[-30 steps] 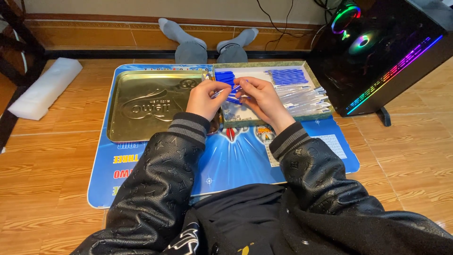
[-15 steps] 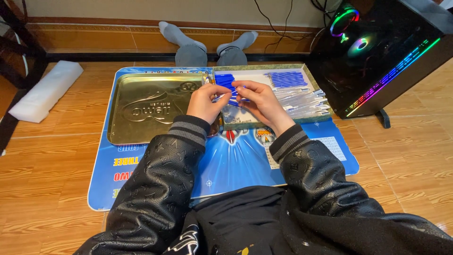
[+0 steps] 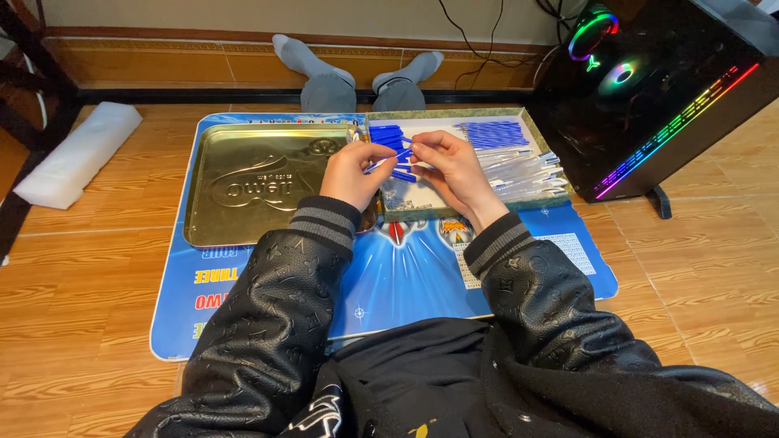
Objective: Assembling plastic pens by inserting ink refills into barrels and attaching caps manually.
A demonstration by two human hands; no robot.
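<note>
warm wooden floor (image 3: pixel 97 268), pale wall (image 3: pixel 203 16) behind (dark skirting along its foot), glowing computer case (image 3: pixel 649 97) at right

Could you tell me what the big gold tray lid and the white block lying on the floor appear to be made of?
The gold tray lid looks like thin stamped metal: it has a brassy sheen, embossed lettering and a rolled rim. The white block looks like soft packing foam, matte with rounded edges, though that is less certain.

A small blue pen part (image 3: pixel 399 156), slim and tube-shaped, is held roughly level above the open tray (image 3: pixel 454 212) of blue pieces and clear tubes on the floor.
</note>
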